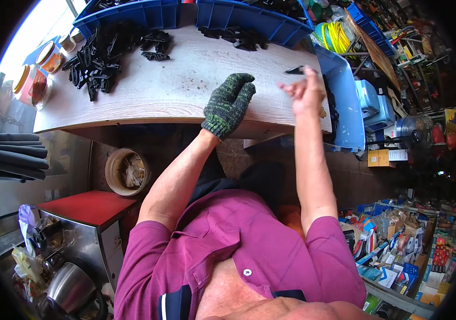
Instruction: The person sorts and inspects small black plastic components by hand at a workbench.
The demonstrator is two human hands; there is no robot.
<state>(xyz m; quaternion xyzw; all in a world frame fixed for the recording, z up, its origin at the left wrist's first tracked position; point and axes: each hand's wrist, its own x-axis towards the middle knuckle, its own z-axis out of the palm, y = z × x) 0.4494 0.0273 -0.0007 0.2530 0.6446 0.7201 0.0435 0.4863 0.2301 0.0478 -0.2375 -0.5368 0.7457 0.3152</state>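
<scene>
My left hand [230, 101] wears a dark green knitted glove and rests on the wooden tabletop [185, 80], fingers curled, with nothing seen in it. My bare right hand [305, 90] is raised over the table's right end and pinches a small black flat part [295, 70] between its fingertips. A heap of black plastic parts [97, 64] lies on the table's far left. A smaller cluster of black parts [238, 38] sits at the far middle, by the bins.
Two blue bins [249, 16] stand along the table's far edge and another blue bin [345, 101] sits at its right end. Jars [41, 74] stand at the left end. A round bucket [126, 172] and a red-topped cabinet [92, 207] are below the table. Cluttered shelves fill the right side.
</scene>
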